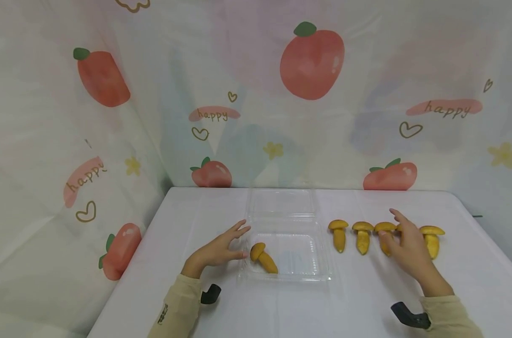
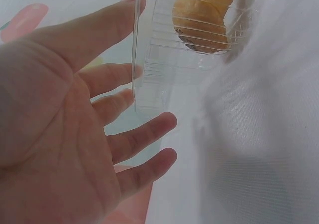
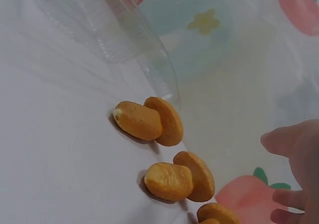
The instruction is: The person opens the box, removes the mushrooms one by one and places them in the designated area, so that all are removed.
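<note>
A clear plastic clamshell box stands with its lid folded back. Inside it, at the left, one yellow-brown mushroom lies tilted, cap toward the left hand. My left hand is at the box's left side, fingers spread, thumb and fingertips right at the rim in the left wrist view. To the right of the box, several similar mushrooms stand in a row, caps away from me. My right hand is over the right part of that row, fingers apart, partly hiding two mushrooms. In the right wrist view its fingers hold nothing.
The white-covered table reaches back to a fruit-patterned curtain, which also hangs along the left side. Black curved pieces stick out from both sleeves near the wrists.
</note>
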### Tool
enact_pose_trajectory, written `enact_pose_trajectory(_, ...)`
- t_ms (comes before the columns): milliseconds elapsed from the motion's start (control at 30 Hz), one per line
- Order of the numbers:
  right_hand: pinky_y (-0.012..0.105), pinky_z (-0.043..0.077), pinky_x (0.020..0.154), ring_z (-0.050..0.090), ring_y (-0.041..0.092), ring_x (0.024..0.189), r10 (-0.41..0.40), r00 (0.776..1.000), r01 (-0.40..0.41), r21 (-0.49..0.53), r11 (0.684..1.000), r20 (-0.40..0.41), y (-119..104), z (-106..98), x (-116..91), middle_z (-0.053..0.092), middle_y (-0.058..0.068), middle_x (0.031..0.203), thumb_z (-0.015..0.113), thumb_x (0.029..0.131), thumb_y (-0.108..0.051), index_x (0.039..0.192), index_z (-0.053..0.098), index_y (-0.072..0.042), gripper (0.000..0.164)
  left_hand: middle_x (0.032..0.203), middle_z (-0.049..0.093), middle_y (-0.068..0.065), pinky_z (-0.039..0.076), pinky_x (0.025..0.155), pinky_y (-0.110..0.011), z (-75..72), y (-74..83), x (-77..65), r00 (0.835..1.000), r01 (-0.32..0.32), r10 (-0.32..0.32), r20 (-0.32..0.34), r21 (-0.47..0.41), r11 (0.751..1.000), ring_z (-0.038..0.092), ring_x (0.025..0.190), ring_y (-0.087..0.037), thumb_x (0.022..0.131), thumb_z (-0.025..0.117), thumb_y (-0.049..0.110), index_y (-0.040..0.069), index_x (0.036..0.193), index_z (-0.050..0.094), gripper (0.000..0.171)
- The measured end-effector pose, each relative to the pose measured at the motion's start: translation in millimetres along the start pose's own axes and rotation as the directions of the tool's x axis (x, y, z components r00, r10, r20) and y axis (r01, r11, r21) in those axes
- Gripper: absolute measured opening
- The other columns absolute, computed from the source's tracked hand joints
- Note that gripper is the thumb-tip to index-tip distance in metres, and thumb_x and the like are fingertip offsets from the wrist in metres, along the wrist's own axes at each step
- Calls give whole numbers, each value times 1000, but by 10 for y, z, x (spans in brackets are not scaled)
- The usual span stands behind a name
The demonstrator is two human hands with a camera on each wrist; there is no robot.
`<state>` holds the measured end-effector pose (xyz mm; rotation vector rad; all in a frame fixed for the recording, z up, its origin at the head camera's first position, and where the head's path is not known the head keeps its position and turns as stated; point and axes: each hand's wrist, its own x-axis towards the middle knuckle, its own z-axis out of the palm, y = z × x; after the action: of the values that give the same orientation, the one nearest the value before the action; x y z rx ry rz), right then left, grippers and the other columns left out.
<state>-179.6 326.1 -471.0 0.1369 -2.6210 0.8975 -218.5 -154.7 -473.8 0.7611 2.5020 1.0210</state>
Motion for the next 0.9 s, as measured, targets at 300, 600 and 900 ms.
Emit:
enact_pose_trajectory(300, 76, 34, 99, 43, 59, 125, -49, 998, 48, 46, 998, 30, -161, 122, -8, 48, 40, 136, 68, 94, -8, 152, 35, 5, 68, 172, 12, -12, 24, 122, -64, -8, 3, -13, 1000, 5, -5, 1, 7, 1000, 18, 157, -39, 96, 70, 26, 8, 159, 31, 76)
enact_pose_trajectory(600, 74, 37, 97, 45, 54, 124, -66, 994, 65, 26, 998, 81, -270, 227, -49, 49, 37, 139, 68, 95, -12, 153, 36, 2, 67, 171, 12, -13, 24, 122, -64, 2, 12, -10, 1000, 2, -2, 1, 10, 1000, 18, 157, -40, 97, 70, 25, 7, 159, 31, 76)
enact_pose_trajectory(900, 74, 37, 103, 45, 52, 131, -99, 984, 91, 62, 994, 146, -452, 344, -79, 52, 32, 139, 68, 95, -11, 150, 40, 1, 64, 171, 12, -13, 24, 122, -64, 3, 2, -1, 1000, -4, 4, -1, 18, 1000, 18, 156, -40, 97, 70, 26, 8, 159, 31, 76)
